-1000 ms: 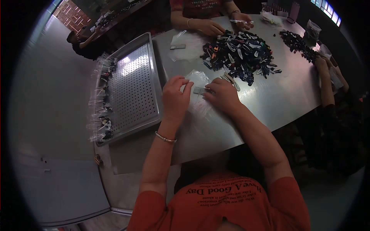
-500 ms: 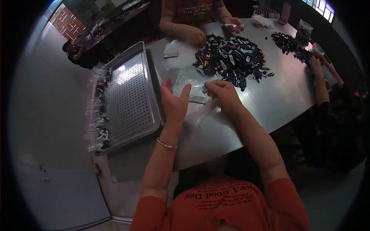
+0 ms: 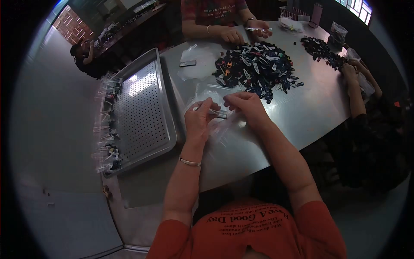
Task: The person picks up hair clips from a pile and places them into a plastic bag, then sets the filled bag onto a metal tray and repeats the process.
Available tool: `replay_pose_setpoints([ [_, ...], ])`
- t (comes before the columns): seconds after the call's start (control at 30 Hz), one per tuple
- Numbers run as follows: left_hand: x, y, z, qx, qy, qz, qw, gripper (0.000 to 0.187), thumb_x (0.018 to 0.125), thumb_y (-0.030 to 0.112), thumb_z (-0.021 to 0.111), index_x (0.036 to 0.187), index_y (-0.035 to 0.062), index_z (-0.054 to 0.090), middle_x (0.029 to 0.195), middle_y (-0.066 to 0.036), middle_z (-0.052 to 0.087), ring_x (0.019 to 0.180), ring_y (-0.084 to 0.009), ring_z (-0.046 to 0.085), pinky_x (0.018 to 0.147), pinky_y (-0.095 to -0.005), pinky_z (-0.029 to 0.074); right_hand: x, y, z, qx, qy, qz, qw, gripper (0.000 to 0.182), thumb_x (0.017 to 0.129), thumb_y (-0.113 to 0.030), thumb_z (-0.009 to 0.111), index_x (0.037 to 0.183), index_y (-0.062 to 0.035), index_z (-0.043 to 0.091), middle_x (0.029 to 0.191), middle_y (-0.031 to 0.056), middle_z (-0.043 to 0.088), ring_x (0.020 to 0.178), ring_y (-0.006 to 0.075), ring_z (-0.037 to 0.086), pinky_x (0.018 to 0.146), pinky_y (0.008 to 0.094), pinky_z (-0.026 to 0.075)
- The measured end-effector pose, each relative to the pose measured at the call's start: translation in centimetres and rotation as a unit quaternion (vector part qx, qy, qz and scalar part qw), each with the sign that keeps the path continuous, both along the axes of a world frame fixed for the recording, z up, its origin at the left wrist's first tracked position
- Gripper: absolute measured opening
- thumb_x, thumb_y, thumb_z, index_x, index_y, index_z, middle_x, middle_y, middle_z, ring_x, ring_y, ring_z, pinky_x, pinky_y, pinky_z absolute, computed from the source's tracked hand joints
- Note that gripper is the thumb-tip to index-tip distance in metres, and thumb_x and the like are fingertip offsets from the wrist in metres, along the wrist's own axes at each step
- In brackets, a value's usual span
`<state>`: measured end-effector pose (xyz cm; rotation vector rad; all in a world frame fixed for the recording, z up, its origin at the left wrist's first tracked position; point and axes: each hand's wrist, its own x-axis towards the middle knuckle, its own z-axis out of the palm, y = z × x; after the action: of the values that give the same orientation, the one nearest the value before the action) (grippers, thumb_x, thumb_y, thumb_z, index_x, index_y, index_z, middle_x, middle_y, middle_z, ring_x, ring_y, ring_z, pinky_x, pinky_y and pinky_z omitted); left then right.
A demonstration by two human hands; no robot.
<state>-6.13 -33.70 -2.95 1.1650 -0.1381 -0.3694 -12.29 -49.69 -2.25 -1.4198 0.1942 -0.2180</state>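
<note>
My left hand [image 3: 199,120] is closed, thumb against fingers, on the edge of a clear plastic bag [image 3: 210,96]. Just to its right, my right hand [image 3: 248,108] is pinched, with its fingertips near the bag; what sits between them is too small to make out. A short grey bar [image 3: 222,114] lies on thin plastic at the table surface, partly behind my left fingers. Beyond both hands rises a large heap of hair clips [image 3: 258,67], mostly dark, with some white and orange.
A perforated metal tray [image 3: 144,110] stands left, filled bags [image 3: 108,125] hanging over its far edge. Across the metal table [image 3: 302,108], a person's hands [image 3: 258,29] work at the heap. More plastic with another bar [image 3: 187,63] lies nearby. Another person's hands [image 3: 351,71] are at right.
My left hand has gone from spread fingers to closed on the plastic bag. My right hand stays pinched, shifted slightly left. The person opposite has moved a hand over the heap's edge.
</note>
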Motion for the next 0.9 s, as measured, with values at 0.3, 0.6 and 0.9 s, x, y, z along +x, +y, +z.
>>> replay_pose_setpoints([
  [0.3, -0.1, 0.2, -1.1, -0.133, 0.045, -0.062, 0.988, 0.022, 0.089, 0.020, 0.064, 0.096, 0.0005, 0.057, 0.087, -0.010, 0.065, 0.080, -0.0206, 0.064, 0.071, -0.0303, 0.052, 0.2, 0.3, -0.3, 0.035, 0.010, -0.032, 0.999, 0.017, 0.081, -0.022, 0.072, 0.084, -0.0053, 0.070, 0.071, -0.0021, 0.062, 0.065, 0.0056, 0.053, 0.062, 0.0202, 0.041],
  [0.6, -1.6, -0.9, -0.5, -0.092, 0.026, -0.095, 0.991, 0.022, 0.091, 0.021, 0.060, 0.097, 0.0003, 0.057, 0.092, -0.011, 0.064, 0.085, -0.0212, 0.063, 0.075, -0.0335, 0.053, 0.2, 0.3, -0.4, 0.046, 0.000, -0.046, 0.998, 0.017, 0.083, -0.022, 0.070, 0.083, -0.0055, 0.069, 0.071, -0.0016, 0.062, 0.063, 0.0048, 0.050, 0.060, 0.0201, 0.039],
  [0.9, -1.0, -0.1, -0.6, -0.099, 0.045, -0.060, 0.992, 0.021, 0.090, 0.021, 0.062, 0.090, 0.0007, 0.058, 0.083, -0.012, 0.065, 0.076, -0.0205, 0.064, 0.070, -0.0310, 0.053, 0.2, -0.3, -0.7, 0.068, -0.079, -0.008, 0.995, 0.023, 0.080, -0.010, 0.067, 0.102, -0.0029, 0.066, 0.080, 0.0007, 0.065, 0.073, 0.0071, 0.056, 0.065, 0.0217, 0.043],
])
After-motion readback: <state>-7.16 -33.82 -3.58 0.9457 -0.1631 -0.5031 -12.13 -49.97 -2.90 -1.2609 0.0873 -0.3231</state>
